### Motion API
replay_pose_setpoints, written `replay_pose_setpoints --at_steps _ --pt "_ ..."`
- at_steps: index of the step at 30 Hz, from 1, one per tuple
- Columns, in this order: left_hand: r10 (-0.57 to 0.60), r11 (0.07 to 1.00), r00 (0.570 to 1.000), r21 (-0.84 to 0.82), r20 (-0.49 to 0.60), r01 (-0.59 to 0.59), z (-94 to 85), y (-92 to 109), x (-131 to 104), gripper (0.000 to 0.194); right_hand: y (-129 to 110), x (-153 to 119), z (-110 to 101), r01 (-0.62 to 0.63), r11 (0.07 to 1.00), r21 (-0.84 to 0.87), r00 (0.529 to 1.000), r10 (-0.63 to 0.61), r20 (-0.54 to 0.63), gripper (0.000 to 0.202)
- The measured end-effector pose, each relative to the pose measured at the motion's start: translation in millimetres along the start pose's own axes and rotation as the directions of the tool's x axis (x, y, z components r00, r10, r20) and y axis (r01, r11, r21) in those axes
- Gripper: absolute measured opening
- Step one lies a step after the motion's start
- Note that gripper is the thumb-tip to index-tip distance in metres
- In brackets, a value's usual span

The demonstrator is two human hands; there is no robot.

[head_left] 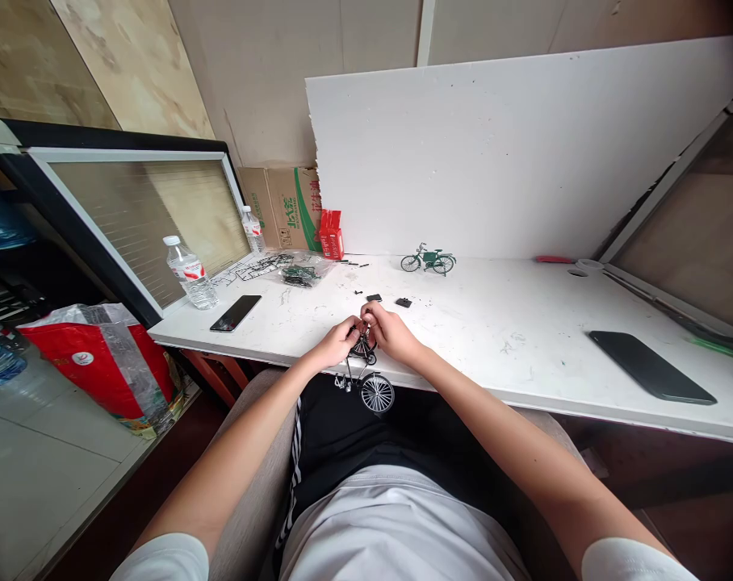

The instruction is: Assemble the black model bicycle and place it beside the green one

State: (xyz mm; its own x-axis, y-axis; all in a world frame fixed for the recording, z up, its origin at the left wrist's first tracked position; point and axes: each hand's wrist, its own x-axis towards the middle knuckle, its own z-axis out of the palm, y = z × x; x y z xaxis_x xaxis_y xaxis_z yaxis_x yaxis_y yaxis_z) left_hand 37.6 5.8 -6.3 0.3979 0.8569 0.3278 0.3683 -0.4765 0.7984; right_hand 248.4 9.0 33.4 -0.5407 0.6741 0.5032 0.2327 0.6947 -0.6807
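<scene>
A small black model bicycle (377,393) is held between my hands at the table's front edge, with one spoked wheel hanging over my lap. My left hand (336,343) has its fingers closed on the left side of the frame. My right hand (391,331) is closed in a pinch at the upper end of the bicycle, close to the left fingertips. Fingers cover much of that end. Two small dark pieces, one a black block (404,303), lie just beyond my hands.
A green model bicycle (430,260) stands at the back of the white table (493,323). Bagged parts (299,276), a bottle (190,274) and a black phone (236,313) are to the left. A dark flat device (651,365) lies right. Cardboard boxes (282,206) stand behind.
</scene>
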Motion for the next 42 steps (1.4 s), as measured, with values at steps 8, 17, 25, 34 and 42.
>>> replay_pose_setpoints --at_steps 8,17,25,34,42 --pt "-0.015 1.0 1.0 0.012 0.001 0.015 -0.7 0.6 -0.3 0.027 3.8 -1.0 1.0 0.0 1.0 0.007 1.0 0.0 -0.006 0.028" --pt "-0.015 1.0 1.0 0.02 -0.001 0.015 -1.7 3.6 -0.5 0.027 1.9 -1.2 0.7 -0.01 1.0 0.013 1.0 0.01 -0.014 0.029" --pt "-0.006 1.0 1.0 0.015 0.001 0.006 -0.5 2.6 0.5 0.027 -2.7 -1.6 -1.7 -0.019 1.0 -0.008 1.0 0.019 -0.01 0.026" --pt "-0.003 1.0 1.0 0.017 -0.001 0.003 -0.8 1.9 0.7 0.025 -1.9 -1.4 -2.2 -0.012 1.0 -0.016 1.0 0.012 -0.001 0.023" --pt "-0.011 1.0 1.0 0.0 -0.003 0.011 -1.5 1.7 1.2 0.027 -1.2 -1.2 -0.5 -0.007 1.0 -0.013 1.0 0.007 -0.011 0.025"
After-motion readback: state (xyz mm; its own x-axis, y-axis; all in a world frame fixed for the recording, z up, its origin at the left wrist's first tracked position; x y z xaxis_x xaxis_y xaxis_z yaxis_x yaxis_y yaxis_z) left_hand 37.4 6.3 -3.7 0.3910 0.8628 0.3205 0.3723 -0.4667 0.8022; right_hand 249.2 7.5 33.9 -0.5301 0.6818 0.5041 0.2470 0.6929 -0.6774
